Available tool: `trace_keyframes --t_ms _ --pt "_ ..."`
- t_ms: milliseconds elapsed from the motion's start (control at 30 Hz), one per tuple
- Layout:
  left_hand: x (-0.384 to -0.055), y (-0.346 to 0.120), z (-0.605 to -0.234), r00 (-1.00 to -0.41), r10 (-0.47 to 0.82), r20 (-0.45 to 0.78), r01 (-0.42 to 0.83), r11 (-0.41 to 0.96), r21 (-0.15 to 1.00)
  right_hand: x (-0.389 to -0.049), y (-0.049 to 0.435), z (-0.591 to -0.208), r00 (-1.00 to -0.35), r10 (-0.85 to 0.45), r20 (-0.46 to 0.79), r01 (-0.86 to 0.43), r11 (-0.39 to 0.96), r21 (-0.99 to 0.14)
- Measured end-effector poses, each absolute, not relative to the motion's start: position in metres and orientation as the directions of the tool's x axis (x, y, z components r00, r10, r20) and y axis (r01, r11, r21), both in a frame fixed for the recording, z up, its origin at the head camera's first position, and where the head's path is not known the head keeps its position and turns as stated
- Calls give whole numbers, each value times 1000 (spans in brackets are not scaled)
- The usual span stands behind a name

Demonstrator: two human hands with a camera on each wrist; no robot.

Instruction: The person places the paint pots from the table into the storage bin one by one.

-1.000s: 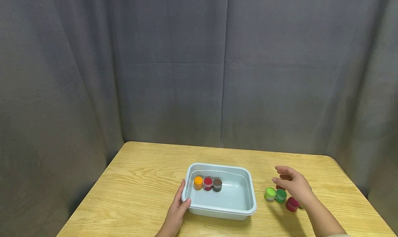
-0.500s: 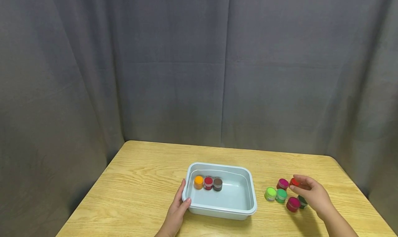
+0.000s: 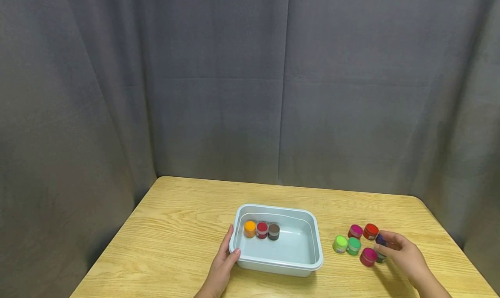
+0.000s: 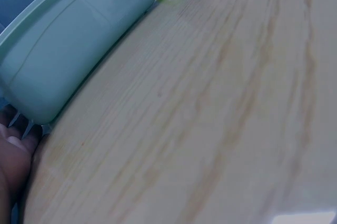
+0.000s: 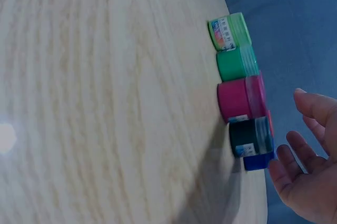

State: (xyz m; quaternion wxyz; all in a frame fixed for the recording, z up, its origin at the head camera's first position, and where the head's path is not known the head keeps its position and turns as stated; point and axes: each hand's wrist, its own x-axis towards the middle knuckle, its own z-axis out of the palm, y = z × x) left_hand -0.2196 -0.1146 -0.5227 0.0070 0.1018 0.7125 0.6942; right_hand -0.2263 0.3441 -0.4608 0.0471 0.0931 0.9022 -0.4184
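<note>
My left hand (image 3: 220, 267) grips the left front corner of a pale blue plastic tub (image 3: 278, 263), its thumb on the rim. Inside the tub, an orange jar (image 3: 250, 229), a red jar (image 3: 262, 230) and a brown jar (image 3: 274, 232) stand in a row. To the tub's right, my right hand (image 3: 408, 254) hovers over a dark blue jar (image 3: 380, 239), partly hiding it. In the right wrist view, the fingers are spread beside the blue jar (image 5: 257, 162) and the dark green jar (image 5: 247, 138), holding nothing.
Near the right hand stand a light green jar (image 3: 340, 244), a green jar (image 3: 353, 246), a small magenta jar (image 3: 355, 231), a bright red jar (image 3: 370, 232) and a larger magenta jar (image 3: 368, 256). Grey curtains (image 3: 218, 94) hang behind the wooden table (image 3: 175, 228).
My right hand has moved right and toward the near edge, passing over the red jar to the dark blue one. The left hand and the tub have stayed put.
</note>
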Motion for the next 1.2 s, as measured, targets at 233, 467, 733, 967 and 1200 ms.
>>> trace_keyframes --t_ms 233,467,733,967,1200 --pt "-220 -114 -523 -978 157 133 138 16 990 -227 354 -474 -975 132 -176 220 638 -738" --pt "-220 -115 -524 -980 148 131 136 23 990 -228 359 -485 -975 106 -196 219 623 -751" --pt "-221 -115 -525 -980 146 133 140 35 990 -230 363 -492 -971 75 -228 226 607 -762" --pt "-221 -115 -526 -980 146 137 143 31 989 -231 367 -493 -968 41 -247 221 605 -765" --pt "-220 -115 -525 -980 147 131 137 28 990 -231 367 -493 -969 39 -244 214 627 -749"
